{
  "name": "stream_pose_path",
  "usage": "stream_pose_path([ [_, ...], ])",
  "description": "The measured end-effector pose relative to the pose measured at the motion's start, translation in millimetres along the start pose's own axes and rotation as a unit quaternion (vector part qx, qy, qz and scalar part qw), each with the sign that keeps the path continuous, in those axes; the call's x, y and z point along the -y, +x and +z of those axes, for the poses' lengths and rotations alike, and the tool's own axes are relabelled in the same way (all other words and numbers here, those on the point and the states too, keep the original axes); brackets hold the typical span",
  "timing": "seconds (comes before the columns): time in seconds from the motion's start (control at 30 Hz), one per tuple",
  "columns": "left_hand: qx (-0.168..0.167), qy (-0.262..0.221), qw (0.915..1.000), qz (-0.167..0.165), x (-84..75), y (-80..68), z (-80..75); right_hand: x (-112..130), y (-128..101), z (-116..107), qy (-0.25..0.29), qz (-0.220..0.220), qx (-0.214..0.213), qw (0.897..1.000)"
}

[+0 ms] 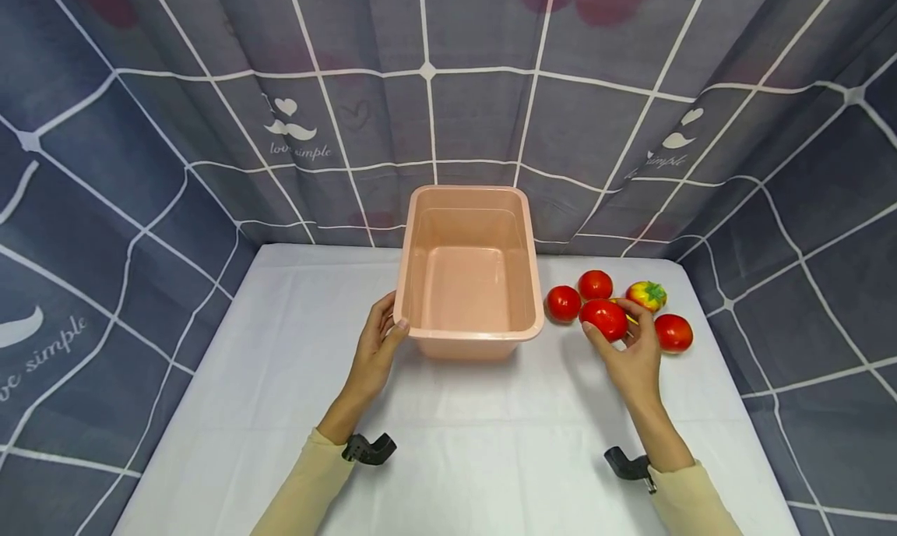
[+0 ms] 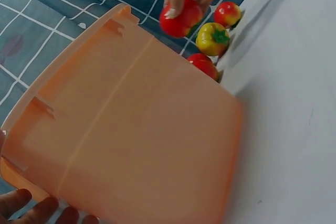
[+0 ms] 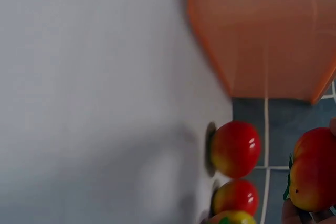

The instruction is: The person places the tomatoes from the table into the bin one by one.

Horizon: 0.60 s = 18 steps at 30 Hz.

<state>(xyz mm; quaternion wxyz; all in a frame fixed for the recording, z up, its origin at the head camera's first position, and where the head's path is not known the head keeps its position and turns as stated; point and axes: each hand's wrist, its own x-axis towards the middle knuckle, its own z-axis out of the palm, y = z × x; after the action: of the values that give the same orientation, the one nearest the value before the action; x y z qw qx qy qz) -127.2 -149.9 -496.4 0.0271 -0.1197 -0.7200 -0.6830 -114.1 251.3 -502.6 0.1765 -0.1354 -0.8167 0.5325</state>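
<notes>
Right hand (image 1: 634, 357) curls its fingers round a glossy red plastic tomato (image 1: 603, 319), at 3 o'clock from the rectangular salmon-pink plastic tub (image 1: 468, 333). Left hand (image 1: 376, 347) grips the tub's near-left rim, thumb over the edge. Likely risk: the smooth tomato slipping from the fingertips, or the hand knocking the neighbouring red tomatoes (image 1: 564, 303) and the yellow-red one (image 1: 646, 295) rolling. The surface is a white tablecloth (image 1: 294, 380), enclosed by blue-grey grid-patterned curtains (image 1: 140, 154).

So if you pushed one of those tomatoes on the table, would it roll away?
Probably. The tomatoes look round and smooth, so a nudge might send one across the flat white table. The right hand holds one easily, suggesting it's light.
</notes>
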Motion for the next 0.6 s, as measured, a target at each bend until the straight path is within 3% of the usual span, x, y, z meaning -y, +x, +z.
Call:
stream_pose_path([
  [0.23, -0.001, 0.007, 1.0000, -0.002, 1.1, -1.0, -1.0, 27, 5, 15, 0.058, -0.016, 0.018, 0.998],
  [0.6, 0.008, 0.004, 1.0000, 0.004, 0.7, -1.1, -2.6, 71, 15, 30, 0.114, -0.101, 0.055, 0.987],
])
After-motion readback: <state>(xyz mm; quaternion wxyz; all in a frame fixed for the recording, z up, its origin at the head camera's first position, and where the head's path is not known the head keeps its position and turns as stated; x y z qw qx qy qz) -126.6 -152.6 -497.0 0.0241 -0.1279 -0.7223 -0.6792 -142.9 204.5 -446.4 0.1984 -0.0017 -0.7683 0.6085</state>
